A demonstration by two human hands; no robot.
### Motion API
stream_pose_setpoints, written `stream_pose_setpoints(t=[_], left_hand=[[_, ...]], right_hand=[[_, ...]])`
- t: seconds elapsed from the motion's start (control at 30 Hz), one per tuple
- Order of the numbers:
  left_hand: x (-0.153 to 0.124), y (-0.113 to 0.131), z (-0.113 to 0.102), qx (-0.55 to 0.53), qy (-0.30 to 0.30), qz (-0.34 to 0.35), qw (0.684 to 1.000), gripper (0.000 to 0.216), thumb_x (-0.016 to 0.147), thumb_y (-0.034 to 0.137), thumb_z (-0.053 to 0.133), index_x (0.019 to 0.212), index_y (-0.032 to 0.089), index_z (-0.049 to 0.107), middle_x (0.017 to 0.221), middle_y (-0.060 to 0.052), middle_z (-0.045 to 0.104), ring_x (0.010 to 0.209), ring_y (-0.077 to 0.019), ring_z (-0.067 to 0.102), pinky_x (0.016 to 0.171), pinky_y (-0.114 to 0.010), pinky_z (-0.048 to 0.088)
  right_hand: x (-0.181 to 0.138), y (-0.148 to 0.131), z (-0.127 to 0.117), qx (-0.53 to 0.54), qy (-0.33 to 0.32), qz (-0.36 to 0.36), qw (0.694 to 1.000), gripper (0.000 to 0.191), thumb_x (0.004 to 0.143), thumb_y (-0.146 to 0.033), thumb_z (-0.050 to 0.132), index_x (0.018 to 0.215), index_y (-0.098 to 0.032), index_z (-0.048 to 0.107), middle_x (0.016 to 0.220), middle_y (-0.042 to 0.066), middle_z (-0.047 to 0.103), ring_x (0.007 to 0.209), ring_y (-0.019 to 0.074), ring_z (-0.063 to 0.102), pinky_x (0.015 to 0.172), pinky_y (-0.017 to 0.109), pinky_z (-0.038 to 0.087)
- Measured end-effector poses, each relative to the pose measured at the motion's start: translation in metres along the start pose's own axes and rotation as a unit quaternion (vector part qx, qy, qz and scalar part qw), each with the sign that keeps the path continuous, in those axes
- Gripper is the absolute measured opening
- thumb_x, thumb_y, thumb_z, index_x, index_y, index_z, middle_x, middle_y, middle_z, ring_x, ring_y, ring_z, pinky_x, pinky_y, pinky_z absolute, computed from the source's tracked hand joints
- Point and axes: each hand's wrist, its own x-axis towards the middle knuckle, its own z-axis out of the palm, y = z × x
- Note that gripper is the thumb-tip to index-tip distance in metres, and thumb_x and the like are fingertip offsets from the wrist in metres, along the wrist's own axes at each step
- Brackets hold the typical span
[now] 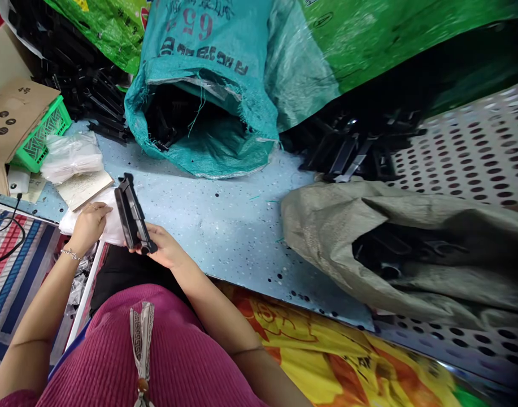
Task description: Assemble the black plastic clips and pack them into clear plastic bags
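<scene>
Blue table [225, 226] across the middle, grey sack [322, 226] gaping over on the right, teal sack [225, 161] open at the far side. Near the left end, white plastic [113, 229] lies at the edge, and here's the black part [129, 215], tilted up beside it in the right hand [168, 249], thumb and fingers gripping its near end. The left hand [90, 226] reaches over the plastic, fingers bunched; whether they pinch it, I can't tell. Looks like a hold-and-reach step: the next move seems to call for a steady right grip and light left fingertips.
</scene>
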Motion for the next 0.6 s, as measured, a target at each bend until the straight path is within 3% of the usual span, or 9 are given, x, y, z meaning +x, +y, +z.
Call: stream_pose_setpoints(t=[0.1, 0.2, 0.37, 0.43, 0.5, 0.6], left_hand=[[0.009, -0.005, -0.002, -0.007, 0.053, -0.016, 0.998, 0.043, 0.088, 0.013, 0.044, 0.122, 0.015, 0.072, 0.126, -0.014, 0.072, 0.119, -0.027, 0.067, 0.108, -0.046, 0.053], [0.0, 0.006, -0.012, -0.015, 0.058, 0.028, 0.998, 0.05, 0.094, 0.013, 0.041, 0.14, 0.015, 0.061, 0.14, -0.014, 0.065, 0.131, -0.0254, 0.061, 0.116, -0.046, 0.048], [-0.049, 0.058, -0.011, -0.052, -0.01, 0.204, 0.978, 0.067, 0.096, 0.002, 0.039, 0.159, 0.027, 0.039, 0.148, -0.011, 0.059, 0.136, -0.0207, 0.058, 0.114, -0.039, 0.051], [-0.063, 0.074, -0.003, -0.084, -0.027, 0.236, 0.968, 0.073, 0.097, 0.0, 0.038, 0.162, 0.03, 0.03, 0.148, -0.01, 0.058, 0.134, -0.0185, 0.059, 0.112, -0.036, 0.054], [-0.069, 0.083, 0.004, -0.095, -0.042, 0.231, 0.967, 0.073, 0.097, 0.003, 0.041, 0.164, 0.028, 0.025, 0.151, -0.014, 0.055, 0.137, -0.0211, 0.057, 0.111, -0.038, 0.054], [-0.073, 0.091, -0.004, -0.061, -0.051, 0.219, 0.972, 0.067, 0.097, 0.012, 0.052, 0.161, 0.022, 0.033, 0.143, -0.017, 0.06, 0.132, -0.0269, 0.06, 0.108, -0.044, 0.056]], right_hand=[[-0.002, 0.013, -0.007, 0.002, -0.014, 0.088, 0.996, 0.032, 0.073, -0.042, 0.085, 0.084, -0.016, 0.071, 0.077, 0.006, 0.075, 0.062, 0.0137, 0.066, 0.052, 0.021, 0.049], [0.003, 0.029, -0.02, 0.022, -0.006, 0.117, 0.993, 0.028, 0.072, -0.037, 0.084, 0.081, -0.016, 0.069, 0.071, 0.005, 0.072, 0.057, 0.0117, 0.062, 0.049, 0.019, 0.046], [0.008, 0.045, -0.027, 0.09, 0.015, 0.068, 0.993, 0.029, 0.075, -0.04, 0.081, 0.084, -0.018, 0.065, 0.076, 0.004, 0.069, 0.061, 0.012, 0.056, 0.054, 0.022, 0.049], [0.005, 0.047, -0.021, 0.1, 0.037, 0.042, 0.993, 0.027, 0.077, -0.04, 0.081, 0.082, -0.02, 0.064, 0.073, 0.0, 0.065, 0.063, 0.0119, 0.055, 0.059, 0.023, 0.051], [-0.001, 0.045, -0.011, 0.037, 0.068, 0.01, 0.997, 0.024, 0.078, -0.038, 0.081, 0.084, -0.021, 0.065, 0.072, -0.002, 0.062, 0.064, 0.0126, 0.056, 0.062, 0.024, 0.052], [-0.015, 0.035, 0.006, -0.159, 0.114, -0.058, 0.979, 0.02, 0.082, -0.034, 0.079, 0.097, -0.023, 0.07, 0.083, 0.0, 0.067, 0.075, 0.0157, 0.062, 0.072, 0.029, 0.054]])
